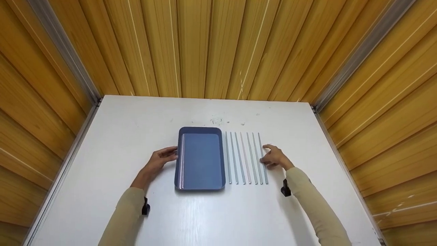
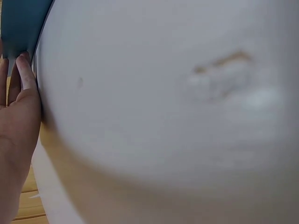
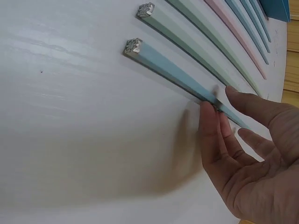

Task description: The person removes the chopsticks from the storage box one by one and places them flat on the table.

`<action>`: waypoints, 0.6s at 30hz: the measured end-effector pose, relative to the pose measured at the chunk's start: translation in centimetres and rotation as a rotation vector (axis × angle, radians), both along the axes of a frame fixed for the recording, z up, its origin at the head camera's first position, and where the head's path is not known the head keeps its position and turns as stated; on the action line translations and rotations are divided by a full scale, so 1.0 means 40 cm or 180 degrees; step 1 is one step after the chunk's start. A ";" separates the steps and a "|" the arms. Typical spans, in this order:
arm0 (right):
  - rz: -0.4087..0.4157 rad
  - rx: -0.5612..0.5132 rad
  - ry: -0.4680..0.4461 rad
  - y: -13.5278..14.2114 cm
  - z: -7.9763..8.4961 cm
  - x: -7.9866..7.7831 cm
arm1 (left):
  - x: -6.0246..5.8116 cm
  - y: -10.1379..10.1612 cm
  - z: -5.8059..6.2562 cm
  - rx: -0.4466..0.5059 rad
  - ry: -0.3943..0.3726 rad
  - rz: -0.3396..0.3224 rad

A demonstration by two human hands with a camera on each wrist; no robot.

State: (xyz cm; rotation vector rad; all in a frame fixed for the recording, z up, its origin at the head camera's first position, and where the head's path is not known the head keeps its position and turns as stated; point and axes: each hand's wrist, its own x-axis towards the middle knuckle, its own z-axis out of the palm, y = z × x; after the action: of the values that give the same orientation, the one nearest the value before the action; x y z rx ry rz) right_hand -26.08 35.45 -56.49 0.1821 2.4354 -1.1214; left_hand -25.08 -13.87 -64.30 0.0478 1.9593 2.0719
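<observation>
A blue rectangular tray (image 1: 205, 188) lies on the white table, with two pinkish chopsticks (image 1: 182, 160) along its left inner side. At the tray's left wall, my left hand (image 1: 160, 160) touches the outside with nearly straight fingers (image 2: 27, 74). Several pale blue, green and pink chopsticks lie in a spaced row right of the tray. Over the rightmost one, a light blue chopstick (image 3: 170, 74) with a patterned silver end, is my right hand (image 1: 273, 157). Its fingertips (image 3: 208, 112) touch the near side; the thumb stands slightly apart across it. That chopstick rests on the table.
A green chopstick (image 3: 182, 49) lies close beside the blue one. Wood-patterned walls (image 1: 191, 48) enclose the table (image 1: 143, 116) at the back and both sides. Small dark marks (image 1: 216, 121) show on the tabletop behind the tray.
</observation>
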 end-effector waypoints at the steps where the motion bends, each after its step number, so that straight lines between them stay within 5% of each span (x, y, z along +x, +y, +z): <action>1: -0.0016 0.0021 0.0004 -0.002 0.005 -0.001 | -0.002 -0.001 0.003 -0.0014 -0.0021 -0.0009; 9: 0.0198 0.0049 0.0249 -0.056 0.077 -0.019 | -0.027 -0.012 0.037 0.0102 -0.0058 -0.0355; 18: 0.0583 -0.0379 0.0286 -0.203 0.148 -0.033 | -0.054 -0.007 0.042 -0.0024 0.0048 -0.0582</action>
State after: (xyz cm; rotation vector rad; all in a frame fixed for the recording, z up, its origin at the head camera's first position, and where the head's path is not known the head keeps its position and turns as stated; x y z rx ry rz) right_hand -27.40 27.33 -50.57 -0.1290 2.3964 -1.2097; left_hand -27.23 -14.16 -62.60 0.2329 1.8943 1.9522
